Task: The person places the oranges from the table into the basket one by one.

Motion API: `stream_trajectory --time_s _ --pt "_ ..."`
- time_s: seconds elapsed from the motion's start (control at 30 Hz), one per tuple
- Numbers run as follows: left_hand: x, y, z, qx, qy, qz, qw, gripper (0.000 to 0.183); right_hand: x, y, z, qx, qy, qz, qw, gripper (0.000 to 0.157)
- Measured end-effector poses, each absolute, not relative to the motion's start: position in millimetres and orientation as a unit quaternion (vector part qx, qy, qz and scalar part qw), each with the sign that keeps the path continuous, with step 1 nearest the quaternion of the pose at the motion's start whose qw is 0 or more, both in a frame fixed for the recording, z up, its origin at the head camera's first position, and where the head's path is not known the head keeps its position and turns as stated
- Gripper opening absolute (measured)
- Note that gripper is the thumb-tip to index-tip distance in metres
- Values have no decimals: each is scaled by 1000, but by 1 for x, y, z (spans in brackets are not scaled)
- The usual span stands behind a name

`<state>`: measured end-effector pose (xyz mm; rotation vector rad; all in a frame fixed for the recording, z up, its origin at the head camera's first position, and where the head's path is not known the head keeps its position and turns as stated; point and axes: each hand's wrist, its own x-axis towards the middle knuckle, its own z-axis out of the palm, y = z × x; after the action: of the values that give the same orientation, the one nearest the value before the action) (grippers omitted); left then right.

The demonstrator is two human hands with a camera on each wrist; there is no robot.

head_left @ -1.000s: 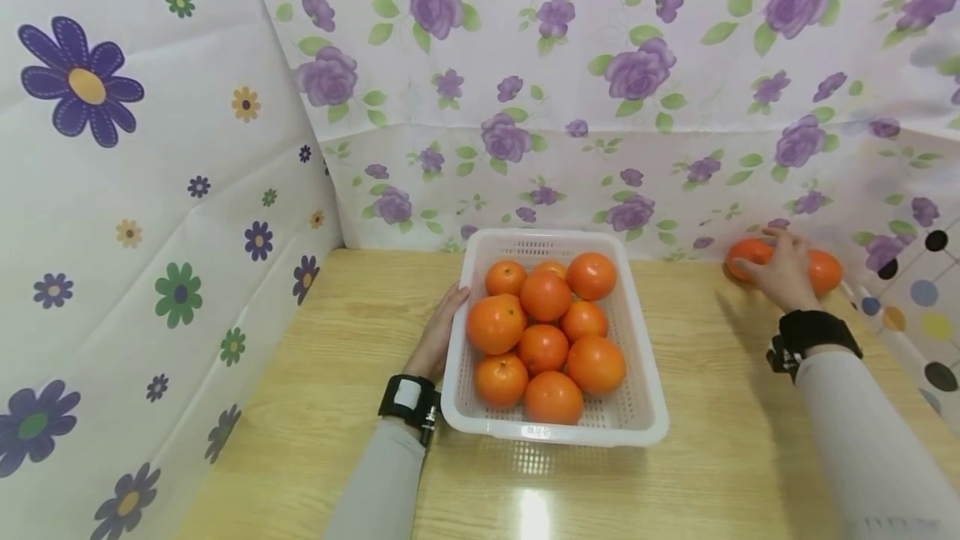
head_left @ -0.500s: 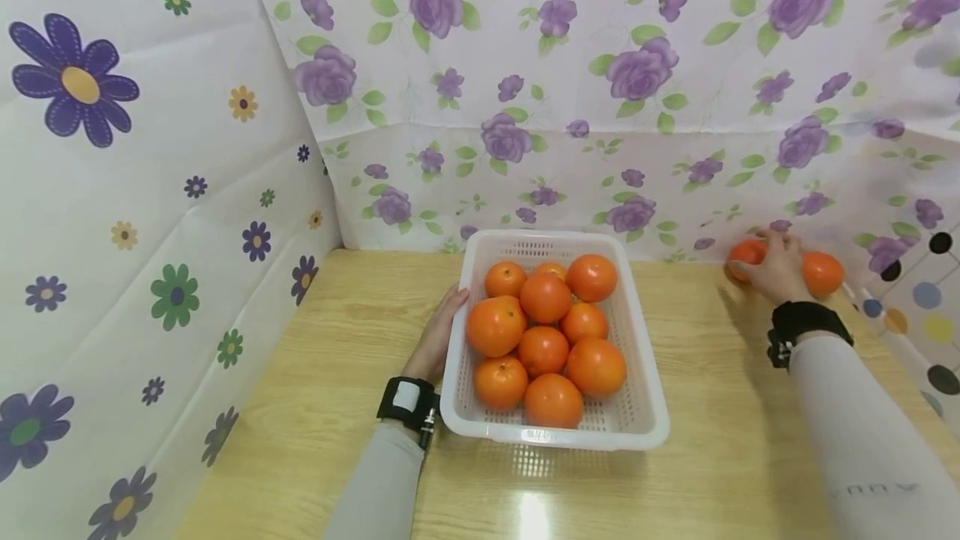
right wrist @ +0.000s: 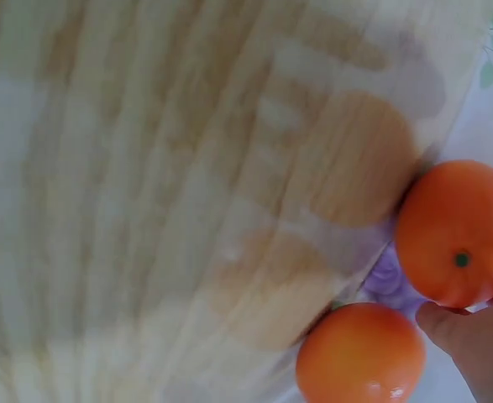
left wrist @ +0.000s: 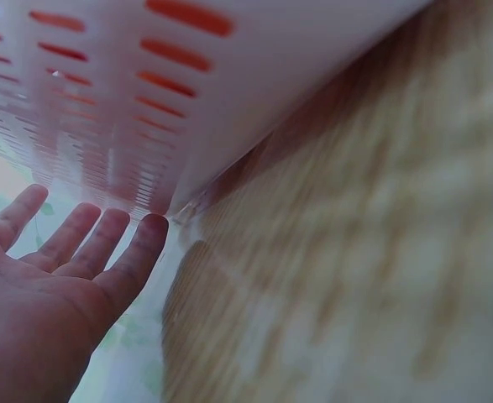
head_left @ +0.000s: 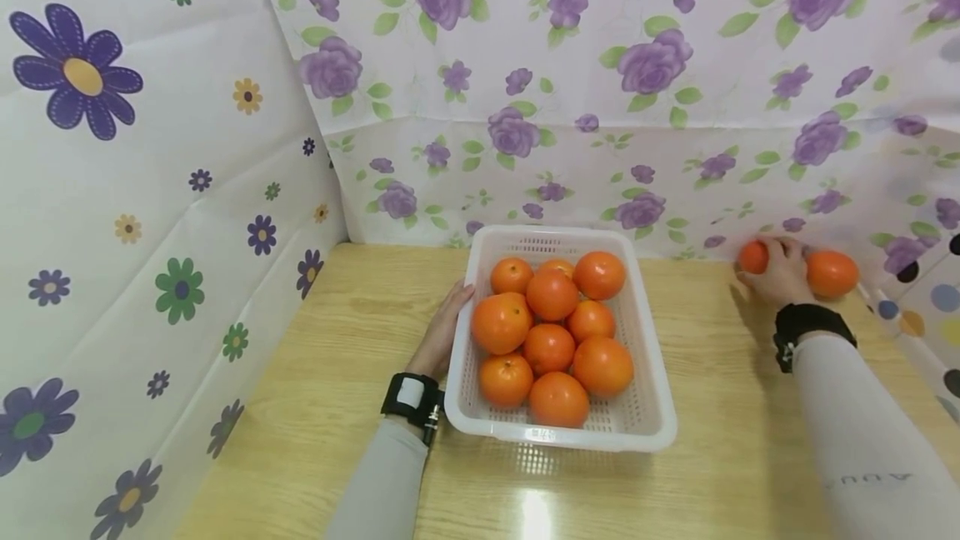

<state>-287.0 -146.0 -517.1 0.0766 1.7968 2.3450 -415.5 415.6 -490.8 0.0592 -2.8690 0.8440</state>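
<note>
A white perforated plastic basket [head_left: 660, 373] holds several oranges [head_left: 550, 348] in the head view. My left hand [head_left: 444, 332] rests along the basket's left side; in the left wrist view its extended fingers [left wrist: 133, 260] lie close to the slotted wall. Far to the right, my right hand [head_left: 780, 275] has its fingers curled round one orange [head_left: 753, 257] near the back of the table, covering much of it. The right wrist view shows that orange [right wrist: 456, 231] between thumb and fingers. A second orange [head_left: 832, 273] sits just right of this hand.
A light wood-patterned table [head_left: 712, 457] bears everything. A flowered sheet [head_left: 585, 123] rises along the back, another [head_left: 187, 198] along the left, and a dotted one [head_left: 933, 298] at the right edge.
My right hand has shifted slightly off the right-hand orange and closed more round the left-hand one, which is now more covered. My left hand stays at the basket; the head view has shifted slightly.
</note>
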Motion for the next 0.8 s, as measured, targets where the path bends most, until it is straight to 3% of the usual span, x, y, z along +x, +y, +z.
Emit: stream_trajectory --time_s 0.27,0.8 --pt "-288 -144 -516 44 605 789 100 69 -414 420 -487 2 -966 257 8 69" --pt "-286 -137 -518 54 601 791 100 67 -400 421 -493 -1 -948 318 15 69"
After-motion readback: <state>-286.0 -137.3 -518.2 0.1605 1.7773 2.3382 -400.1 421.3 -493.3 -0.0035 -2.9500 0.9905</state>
